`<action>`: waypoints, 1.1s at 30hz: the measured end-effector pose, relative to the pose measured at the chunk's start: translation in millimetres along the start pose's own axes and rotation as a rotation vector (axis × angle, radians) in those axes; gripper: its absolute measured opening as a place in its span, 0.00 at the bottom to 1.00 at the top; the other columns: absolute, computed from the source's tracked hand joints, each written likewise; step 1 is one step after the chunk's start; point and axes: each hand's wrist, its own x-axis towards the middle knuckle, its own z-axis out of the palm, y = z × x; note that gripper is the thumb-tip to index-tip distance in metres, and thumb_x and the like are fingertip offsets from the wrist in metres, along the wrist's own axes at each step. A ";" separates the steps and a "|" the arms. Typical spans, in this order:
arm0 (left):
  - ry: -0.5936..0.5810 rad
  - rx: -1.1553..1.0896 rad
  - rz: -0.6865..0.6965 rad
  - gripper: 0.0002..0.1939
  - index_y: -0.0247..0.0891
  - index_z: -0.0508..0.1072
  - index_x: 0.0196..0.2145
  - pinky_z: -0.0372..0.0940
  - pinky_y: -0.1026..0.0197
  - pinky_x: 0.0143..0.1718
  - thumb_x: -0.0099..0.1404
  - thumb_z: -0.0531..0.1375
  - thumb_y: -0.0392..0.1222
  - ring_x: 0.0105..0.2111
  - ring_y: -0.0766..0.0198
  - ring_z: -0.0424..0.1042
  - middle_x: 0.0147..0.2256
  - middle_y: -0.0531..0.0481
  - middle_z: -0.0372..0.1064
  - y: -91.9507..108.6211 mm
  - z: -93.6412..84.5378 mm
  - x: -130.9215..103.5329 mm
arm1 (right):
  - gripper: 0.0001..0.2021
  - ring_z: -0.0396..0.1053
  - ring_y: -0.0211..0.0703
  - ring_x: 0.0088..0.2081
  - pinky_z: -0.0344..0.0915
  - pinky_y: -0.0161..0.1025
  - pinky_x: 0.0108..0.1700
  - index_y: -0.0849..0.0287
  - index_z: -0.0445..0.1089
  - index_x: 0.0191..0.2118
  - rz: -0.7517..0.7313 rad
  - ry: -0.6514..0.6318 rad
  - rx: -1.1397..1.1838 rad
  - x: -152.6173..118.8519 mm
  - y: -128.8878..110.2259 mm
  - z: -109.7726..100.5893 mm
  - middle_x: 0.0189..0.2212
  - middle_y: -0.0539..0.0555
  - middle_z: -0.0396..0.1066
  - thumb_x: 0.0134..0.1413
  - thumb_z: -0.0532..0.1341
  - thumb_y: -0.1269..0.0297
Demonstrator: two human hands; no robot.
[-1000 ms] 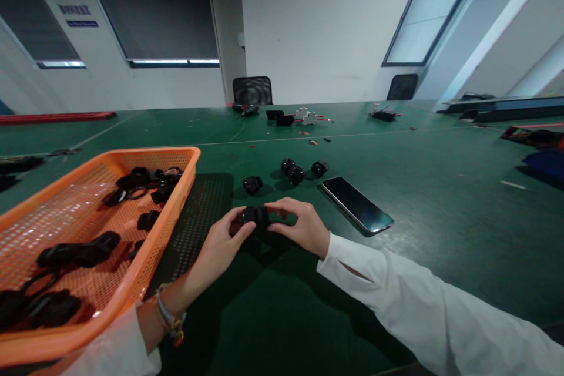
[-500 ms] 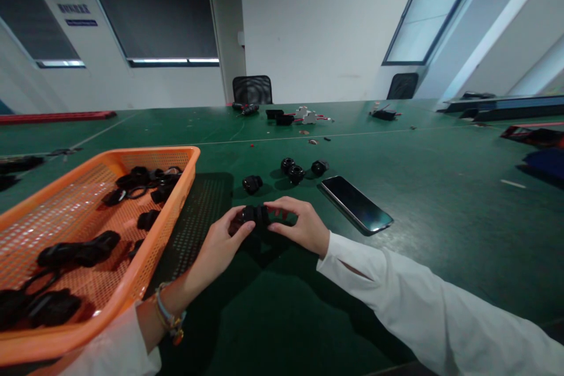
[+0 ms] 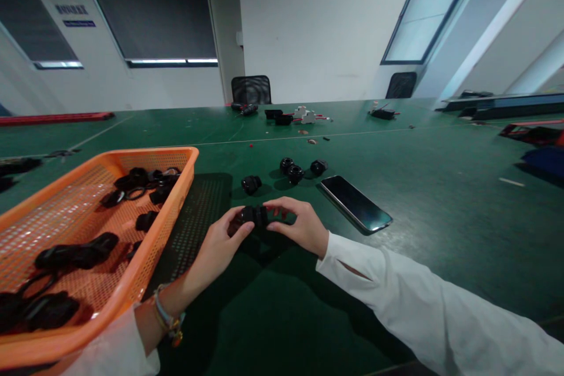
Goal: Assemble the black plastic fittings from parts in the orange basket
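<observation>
Green table [image 3: 445, 200], hands [image 3: 222, 239] [image 3: 305, 227] facing, pinching black fitting [image 3: 254, 215]

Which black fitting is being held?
The fitting between the left hand and right hand; four similar fittings lie untouched on the table beyond.

Angles left arm [image 3: 176, 296] in from the near left and right arm [image 3: 396, 282] in from the near right. Pinches between thumb [image 3: 243, 234] and bent fingers [image 3: 232, 214] with left hand [image 3: 222, 239], likewise with right hand [image 3: 305, 226], pointing both toward each other.
</observation>
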 end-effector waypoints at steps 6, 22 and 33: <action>-0.019 -0.004 -0.006 0.22 0.32 0.66 0.41 0.65 0.59 0.35 0.51 0.54 0.50 0.33 0.60 0.69 0.35 0.46 0.70 0.7 -0.4 0.2 | 0.15 0.67 0.38 0.32 0.64 0.36 0.32 0.58 0.69 0.39 -0.002 -0.002 -0.008 -0.1 -0.1 -0.6 0.33 0.52 0.71 0.40 0.64 0.69; -0.006 -0.006 -0.003 0.23 0.33 0.67 0.41 0.65 0.60 0.33 0.50 0.54 0.50 0.31 0.60 0.69 0.33 0.47 0.70 -0.2 0.1 -0.2 | 0.16 0.68 0.40 0.34 0.65 0.37 0.35 0.59 0.70 0.41 0.003 -0.017 -0.020 -0.1 0.2 -2.4 0.34 0.54 0.72 0.41 0.64 0.67; 0.000 0.024 0.021 0.22 0.34 0.67 0.40 0.65 0.61 0.32 0.51 0.54 0.50 0.31 0.61 0.69 0.33 0.48 0.71 -2.1 0.0 0.2 | 0.18 0.68 0.40 0.36 0.65 0.39 0.39 0.56 0.70 0.40 -0.022 0.030 -0.031 -0.1 1.8 -0.2 0.35 0.53 0.71 0.37 0.65 0.70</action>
